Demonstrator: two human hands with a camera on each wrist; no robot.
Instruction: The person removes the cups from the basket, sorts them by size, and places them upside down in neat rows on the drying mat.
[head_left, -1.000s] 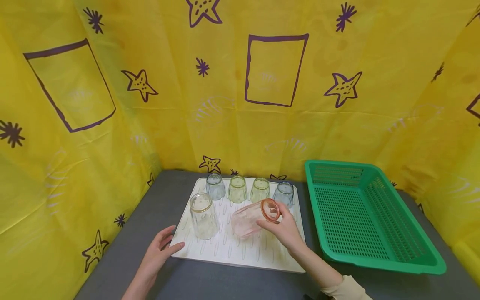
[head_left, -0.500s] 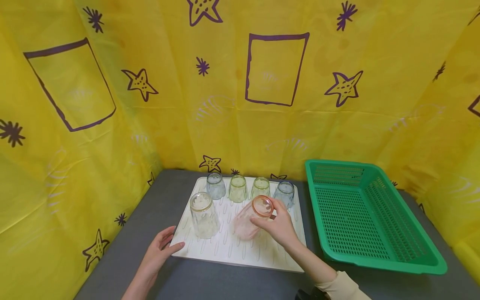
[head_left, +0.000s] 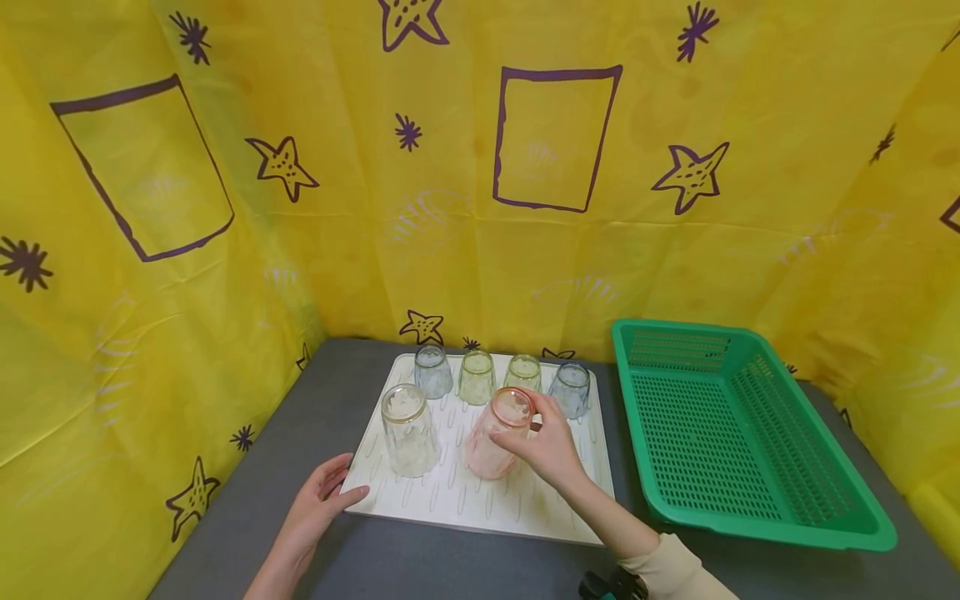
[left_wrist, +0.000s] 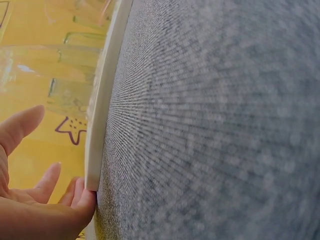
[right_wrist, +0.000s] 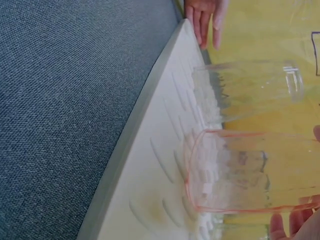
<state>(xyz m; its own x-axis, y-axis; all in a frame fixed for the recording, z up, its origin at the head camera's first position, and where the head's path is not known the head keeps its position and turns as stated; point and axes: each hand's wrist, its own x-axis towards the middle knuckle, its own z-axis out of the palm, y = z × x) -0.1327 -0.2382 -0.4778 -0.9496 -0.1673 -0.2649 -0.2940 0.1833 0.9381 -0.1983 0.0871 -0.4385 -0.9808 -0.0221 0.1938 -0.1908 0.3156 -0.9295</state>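
Observation:
My right hand (head_left: 551,446) holds a tall pink glass (head_left: 491,454) near its upper end. The glass is nearly upright, mouth down, at the middle of the white drying tray (head_left: 450,508). In the right wrist view its red-edged rim (right_wrist: 189,175) is at the ribbed tray surface; whether all of it touches I cannot tell. To its left a tall clear glass (head_left: 411,446) stands upside down on the tray. My left hand (head_left: 318,500) is at the tray's front left corner, fingers loosely spread. In the left wrist view, fingertips (left_wrist: 90,197) touch the tray's edge.
Along the tray's back edge is a row of short glasses: a blue one (head_left: 432,379), two green ones and another blue one (head_left: 572,396). A green perforated basket (head_left: 645,450) stands right of the tray on the dark grey table (head_left: 277,433). Yellow patterned cloth (head_left: 352,258) hangs behind.
My right hand has tipped the pink glass from a strong slant to nearly upright, its upper end moving left. My left hand has stayed at the tray corner.

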